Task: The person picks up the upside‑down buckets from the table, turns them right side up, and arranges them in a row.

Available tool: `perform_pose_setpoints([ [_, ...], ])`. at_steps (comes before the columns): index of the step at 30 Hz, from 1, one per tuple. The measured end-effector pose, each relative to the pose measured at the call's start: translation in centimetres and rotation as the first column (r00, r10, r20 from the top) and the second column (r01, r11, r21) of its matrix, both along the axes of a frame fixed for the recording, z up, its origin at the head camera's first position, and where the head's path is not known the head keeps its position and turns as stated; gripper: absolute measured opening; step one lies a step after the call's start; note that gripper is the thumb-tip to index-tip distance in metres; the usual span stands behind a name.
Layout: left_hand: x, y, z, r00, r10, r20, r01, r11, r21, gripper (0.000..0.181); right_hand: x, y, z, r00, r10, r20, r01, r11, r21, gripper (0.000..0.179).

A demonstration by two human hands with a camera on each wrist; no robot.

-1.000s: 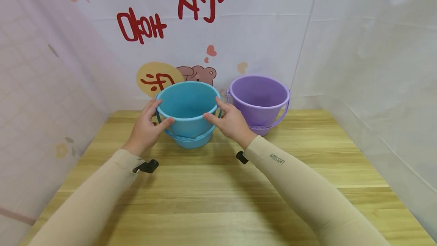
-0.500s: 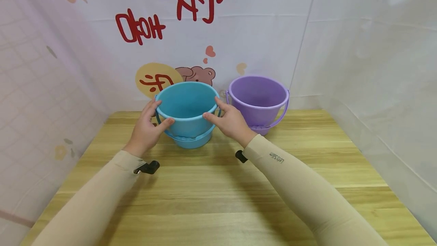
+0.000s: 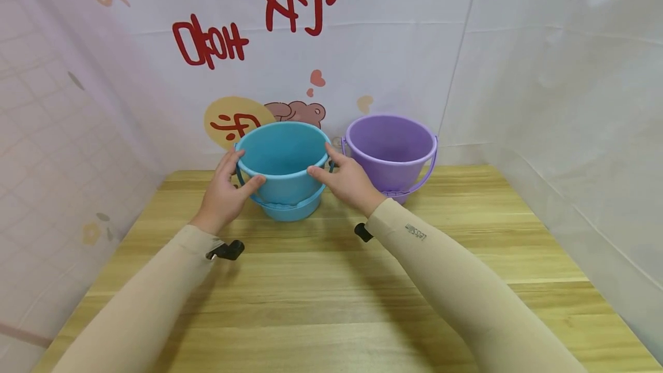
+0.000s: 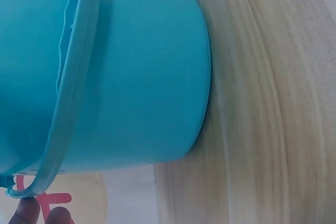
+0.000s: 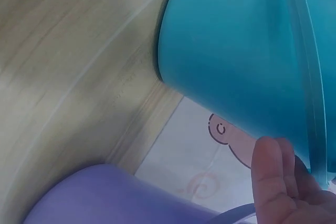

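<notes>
A light blue bucket (image 3: pixel 290 189) stands upright toward the back of the wooden table, its handle hanging down across the front. My left hand (image 3: pixel 223 191) holds its left side, thumb at the front rim and fingers along the outside. On the opposite side my right hand (image 3: pixel 349 180) holds the rim the same way. In the left wrist view the blue bucket (image 4: pixel 142 72) fills much of the picture, with two fingertips below its handle. The right wrist view has my right-hand fingers (image 5: pixel 268 169) against the bucket wall near the handle.
A purple bucket (image 3: pixel 391 174) with its handle lowered stands close to the right, partly behind my right hand. The wooden table (image 3: pixel 311 304) runs to a printed white cloth (image 3: pixel 393 62) at the back, with more cloth along both sides.
The blue bucket and both hands have shifted very slightly back and left in the head view, which has itself drifted a little. Both hands keep their hold.
</notes>
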State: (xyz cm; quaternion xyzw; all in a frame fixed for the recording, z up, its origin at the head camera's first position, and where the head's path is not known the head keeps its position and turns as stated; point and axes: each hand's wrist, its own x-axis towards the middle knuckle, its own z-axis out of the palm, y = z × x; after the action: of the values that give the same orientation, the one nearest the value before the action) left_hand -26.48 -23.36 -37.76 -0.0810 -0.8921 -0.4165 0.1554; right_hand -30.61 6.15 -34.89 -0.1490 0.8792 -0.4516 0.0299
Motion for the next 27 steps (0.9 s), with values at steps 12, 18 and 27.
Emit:
perform_pose_setpoints([
  [12,-1.0,-0.3,0.2,1.000,-0.018,0.014,0.018,1.000,0.013,0.090,-0.5,-0.5,0.3,0.999,0.006,0.042,-0.005,1.000,-0.021,0.092],
  [18,-1.0,-0.4,0.3,1.000,-0.021,0.019,0.021,1.000,0.015,0.090,-0.7,-0.7,0.4,0.998,0.004,0.064,-0.003,1.000,-0.017,0.092],
  [27,-1.1,-0.5,0.5,0.999,-0.027,0.038,0.027,1.000,0.013,0.093,-0.8,-0.9,0.7,0.996,0.002,0.092,-0.002,1.000,-0.004,0.093],
])
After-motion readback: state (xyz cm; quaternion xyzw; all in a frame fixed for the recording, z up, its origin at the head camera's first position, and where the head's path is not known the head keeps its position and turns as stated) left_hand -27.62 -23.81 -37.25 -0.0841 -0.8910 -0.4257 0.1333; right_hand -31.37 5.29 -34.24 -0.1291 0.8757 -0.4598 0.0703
